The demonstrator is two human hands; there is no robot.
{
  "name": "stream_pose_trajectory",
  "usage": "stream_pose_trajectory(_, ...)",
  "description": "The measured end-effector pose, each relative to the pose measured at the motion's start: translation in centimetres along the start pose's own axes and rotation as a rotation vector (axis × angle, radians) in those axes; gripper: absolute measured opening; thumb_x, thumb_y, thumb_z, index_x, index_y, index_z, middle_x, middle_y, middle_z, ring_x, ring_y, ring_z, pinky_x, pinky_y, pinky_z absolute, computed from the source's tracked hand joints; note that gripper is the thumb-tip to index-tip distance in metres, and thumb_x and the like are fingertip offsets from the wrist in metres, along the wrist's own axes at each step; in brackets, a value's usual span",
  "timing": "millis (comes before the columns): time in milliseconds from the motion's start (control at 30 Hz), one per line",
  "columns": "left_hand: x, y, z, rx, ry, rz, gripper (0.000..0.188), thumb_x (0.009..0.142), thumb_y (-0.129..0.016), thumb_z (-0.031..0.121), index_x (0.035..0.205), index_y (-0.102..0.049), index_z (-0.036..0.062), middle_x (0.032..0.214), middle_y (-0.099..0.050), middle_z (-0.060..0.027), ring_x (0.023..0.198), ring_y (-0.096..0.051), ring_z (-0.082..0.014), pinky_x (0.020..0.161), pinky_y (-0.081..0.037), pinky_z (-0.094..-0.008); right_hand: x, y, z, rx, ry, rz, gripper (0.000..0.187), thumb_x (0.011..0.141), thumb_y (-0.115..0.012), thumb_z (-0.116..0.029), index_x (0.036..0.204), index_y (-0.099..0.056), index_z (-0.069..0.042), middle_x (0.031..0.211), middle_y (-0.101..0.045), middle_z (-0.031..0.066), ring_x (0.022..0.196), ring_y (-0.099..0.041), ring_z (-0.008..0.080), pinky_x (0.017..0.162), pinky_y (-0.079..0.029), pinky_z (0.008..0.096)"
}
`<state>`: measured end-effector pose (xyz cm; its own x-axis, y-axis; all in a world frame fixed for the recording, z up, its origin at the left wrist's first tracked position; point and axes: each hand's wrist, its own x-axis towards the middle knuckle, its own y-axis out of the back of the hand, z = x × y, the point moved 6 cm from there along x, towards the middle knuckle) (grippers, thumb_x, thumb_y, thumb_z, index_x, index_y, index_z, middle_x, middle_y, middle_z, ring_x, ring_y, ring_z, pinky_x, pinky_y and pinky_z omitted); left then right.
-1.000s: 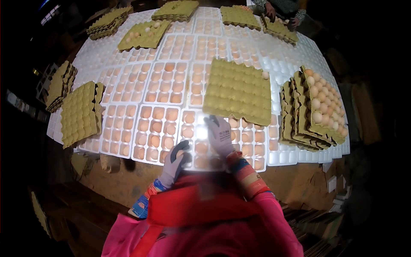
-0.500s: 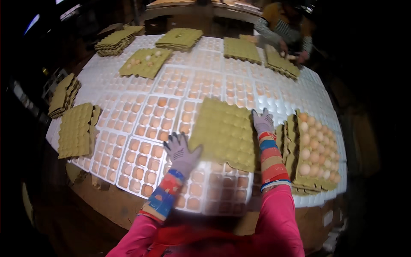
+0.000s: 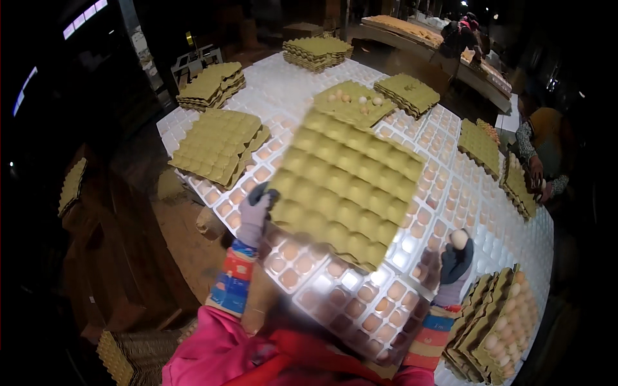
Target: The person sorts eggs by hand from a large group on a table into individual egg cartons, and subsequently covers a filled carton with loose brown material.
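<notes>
An olive-green pulp egg tray (image 3: 347, 186) is lifted above the table, tilted, its bumpy side toward me. My left hand (image 3: 256, 215), in a grey glove with dark fingertips, is closed on the tray's left edge. Away from the tray, my right hand (image 3: 456, 267), gloved alike, holds a pale egg (image 3: 459, 239) at its fingertips. Beneath lie white plastic egg trays (image 3: 376, 315) with brown eggs in their pockets. Part of them is hidden behind the green tray. To the right of my right hand leans a stack of pulp trays (image 3: 479, 321) with eggs on top.
Stacked pulp trays (image 3: 215, 145) stand at the table's left, with further stacks (image 3: 317, 51) at the far edge. One far tray (image 3: 354, 103) carries a few loose eggs. At the right edge a co-worker's hands (image 3: 541, 177) are beside another stack. Brown boxes (image 3: 129, 257) stand left of the table.
My left hand has taken hold of the green tray and raised it leftward. My right hand has left the tray's side and now has an egg. The view has turned left.
</notes>
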<state>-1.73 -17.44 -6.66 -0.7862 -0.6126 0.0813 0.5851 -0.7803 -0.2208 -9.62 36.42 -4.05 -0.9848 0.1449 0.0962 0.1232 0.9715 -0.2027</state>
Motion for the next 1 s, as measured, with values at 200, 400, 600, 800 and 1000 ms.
stream_pose_trajectory(200, 8.8, 18.9, 4.0, 0.111, -0.08, 0.215, 0.031, 0.091, -0.063, 0.01, 0.119, -0.062, -0.0019, 0.103, -0.066, -0.0027, 0.088, -0.062, -0.012, 0.08, -0.05, -0.0251, -11.4, -13.6, 5.0, -0.286, -0.007, -0.354, 0.04, 0.098, -0.051, -0.022, 0.13, -0.052, 0.001, 0.107, -0.066, 0.0146, 0.073, -0.062, 0.0146, 0.058, -0.051, 0.0251)
stream_pose_trajectory(400, 16.2, 34.0, 2.3, 0.118, -0.148, 0.294, 0.029, 0.093, -0.064, 0.017, 0.117, -0.064, -0.0003, 0.106, -0.067, -0.006, 0.096, -0.061, -0.0157, 0.086, -0.048, -0.031, -16.4, -17.1, 3.3, -0.204, -0.534, -0.122, 0.037, 0.094, -0.056, -0.022, 0.122, -0.059, 0.004, 0.095, -0.068, 0.0119, 0.071, -0.065, 0.0148, 0.059, -0.05, 0.0215)
stream_pose_trajectory(600, 16.4, 35.1, 1.7, 1.39, -0.792, 0.272, 0.033, 0.097, -0.056, 0.017, 0.125, -0.055, -0.001, 0.124, -0.062, -0.0145, 0.104, -0.061, -0.0267, 0.091, -0.048, -0.0362, -19.0, -19.0, 5.4, -0.853, -0.094, -0.151, 0.032, 0.083, -0.068, -0.016, 0.115, -0.066, -0.008, 0.077, -0.059, 0.0049, 0.062, -0.056, 0.0131, 0.061, -0.048, 0.0293)
stream_pose_trajectory(800, 17.5, 29.7, 0.8, 0.812, -0.483, 0.446, 0.027, 0.09, -0.057, 0.016, 0.109, -0.06, -0.0027, 0.106, -0.065, -0.0177, 0.096, -0.061, -0.0315, 0.086, -0.049, -0.0381, -19.7, -21.2, 7.4, -1.04, 0.007, -0.256, 0.031, 0.082, -0.068, -0.017, 0.112, -0.065, -0.007, 0.104, -0.061, 0.0113, 0.079, -0.063, 0.0232, 0.072, -0.051, 0.0346)
stream_pose_trajectory(1000, 15.8, 21.8, 1.7, 0.664, -0.485, 0.519, 0.021, 0.081, -0.064, 0.014, 0.099, -0.064, 0.0031, 0.095, -0.066, -0.0186, 0.09, -0.061, -0.0366, 0.08, -0.049, -0.0428, -18.0, -21.3, 9.5, -0.741, -0.228, -0.154, 0.033, 0.083, -0.066, -0.017, 0.113, -0.065, -0.007, 0.11, -0.062, 0.0141, 0.094, -0.063, 0.0317, 0.083, -0.05, 0.0386)
